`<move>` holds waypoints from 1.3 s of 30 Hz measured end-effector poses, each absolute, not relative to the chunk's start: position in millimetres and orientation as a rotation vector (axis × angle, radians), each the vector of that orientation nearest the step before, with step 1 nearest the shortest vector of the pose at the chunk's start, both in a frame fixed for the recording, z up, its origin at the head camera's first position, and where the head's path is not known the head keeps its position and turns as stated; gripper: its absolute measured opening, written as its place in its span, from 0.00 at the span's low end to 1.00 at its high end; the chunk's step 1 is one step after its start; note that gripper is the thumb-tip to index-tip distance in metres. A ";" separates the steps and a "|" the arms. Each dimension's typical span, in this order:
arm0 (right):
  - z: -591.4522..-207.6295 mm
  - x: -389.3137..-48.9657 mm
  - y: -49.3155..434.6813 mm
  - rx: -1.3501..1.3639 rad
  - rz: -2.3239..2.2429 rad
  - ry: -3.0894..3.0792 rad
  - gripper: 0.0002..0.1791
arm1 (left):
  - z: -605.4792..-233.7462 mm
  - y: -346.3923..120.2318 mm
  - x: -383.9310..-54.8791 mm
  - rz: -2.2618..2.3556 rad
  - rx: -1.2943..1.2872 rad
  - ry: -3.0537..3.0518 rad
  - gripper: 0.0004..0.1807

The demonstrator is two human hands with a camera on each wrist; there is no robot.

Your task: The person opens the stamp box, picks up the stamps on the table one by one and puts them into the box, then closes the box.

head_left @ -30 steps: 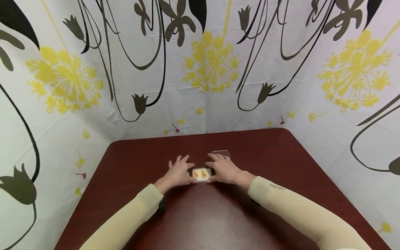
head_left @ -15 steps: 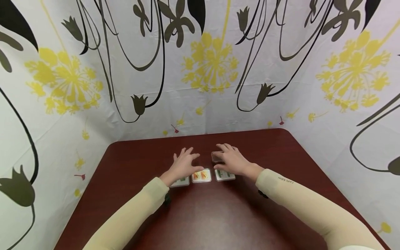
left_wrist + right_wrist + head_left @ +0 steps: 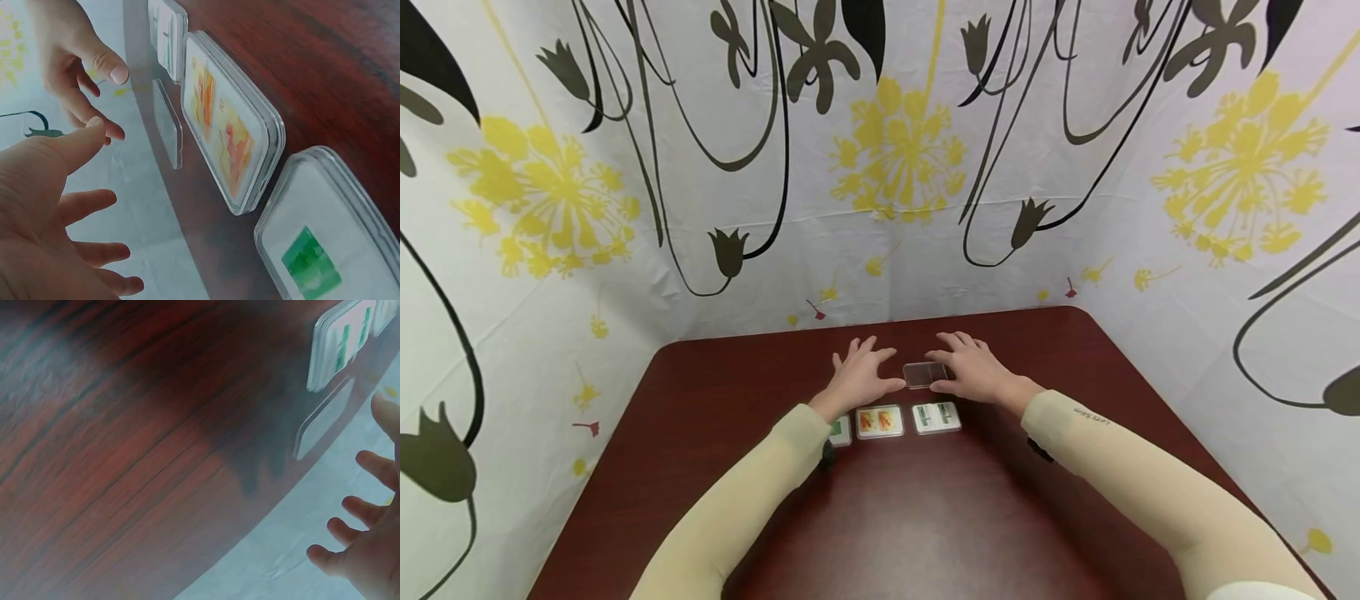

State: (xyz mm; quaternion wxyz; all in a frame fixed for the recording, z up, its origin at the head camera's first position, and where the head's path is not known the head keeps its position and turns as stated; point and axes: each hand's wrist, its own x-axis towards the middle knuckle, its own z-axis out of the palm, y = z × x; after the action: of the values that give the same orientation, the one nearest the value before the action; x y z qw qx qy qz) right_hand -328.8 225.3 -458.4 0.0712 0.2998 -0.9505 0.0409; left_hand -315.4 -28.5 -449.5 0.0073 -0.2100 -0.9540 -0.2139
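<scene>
Three clear plastic cases lie in a row on the table: one with a green picture (image 3: pixel 841 431) at left, partly behind the left wrist, one with orange pictures (image 3: pixel 880 422) in the middle, and one with green bars (image 3: pixel 936 417) at right. Behind them lies a transparent lid-like plate (image 3: pixel 922 375). My left hand (image 3: pixel 861 377) hovers left of that plate with fingers spread and nothing held. On the plate's other side is my right hand (image 3: pixel 973 369), fingers apart, thumb and index overlapping the plate's right end in the head view.
The dark red wooden table (image 3: pixel 955 517) has rounded back corners. A white cloth (image 3: pixel 895 275) printed with yellow and grey flowers hangs around its back and sides.
Both hands have risen off the row of cases and moved back toward the transparent plate. The right and middle cases are now uncovered, and the left one partly shows.
</scene>
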 end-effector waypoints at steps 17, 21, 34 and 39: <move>-476.9 -354.3 244.2 0.773 0.167 -3.027 0.41 | -481.4 -15.9 -341.8 -0.653 -0.607 -3.115 0.42; -480.1 -357.1 245.4 0.733 0.226 -3.080 0.42 | -481.1 -9.0 -341.5 -0.667 -0.604 -3.154 0.43; -485.6 -358.8 245.3 0.697 0.400 -3.069 0.36 | -480.8 0.5 -344.5 -0.557 -0.619 -3.147 0.35; -485.7 -353.3 243.1 0.693 0.406 -3.059 0.34 | -481.9 3.5 -341.2 -0.533 -0.641 -3.096 0.31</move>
State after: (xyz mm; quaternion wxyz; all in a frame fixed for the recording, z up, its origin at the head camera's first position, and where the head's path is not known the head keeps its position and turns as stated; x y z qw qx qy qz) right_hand -353.3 243.1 -485.7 -0.0106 0.2191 -0.9672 0.1282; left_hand -341.2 3.5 -481.9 -0.0325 -0.1997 -0.9651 -0.1661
